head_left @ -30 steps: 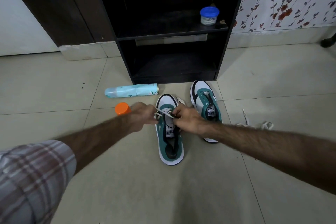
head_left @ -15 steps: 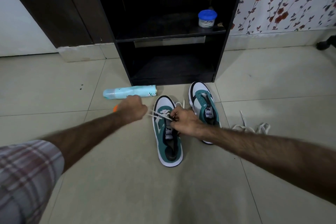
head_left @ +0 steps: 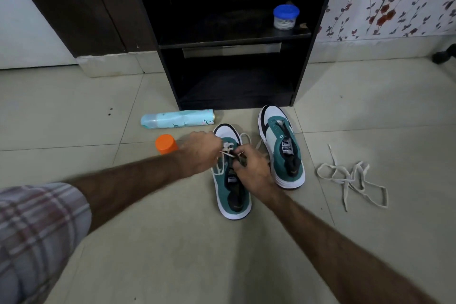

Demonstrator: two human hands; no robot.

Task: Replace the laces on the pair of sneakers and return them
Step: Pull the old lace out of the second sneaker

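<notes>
Lace (head_left: 225, 153) pinched by left hand (head_left: 201, 153) and right hand (head_left: 251, 168) over the near sneaker (head_left: 232, 195) at frame centre could miss an eyelet or cross unevenly if pulled too hard.

The brand name PUMA reads on the tongue label of the right-hand sneaker (head_left: 282, 145), while lettering on the spray can (head_left: 178, 119) stays illegible.

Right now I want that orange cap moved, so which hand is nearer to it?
Left. The left hand is just right of the orange cap; the right hand is farther right, over the sneaker.
</notes>
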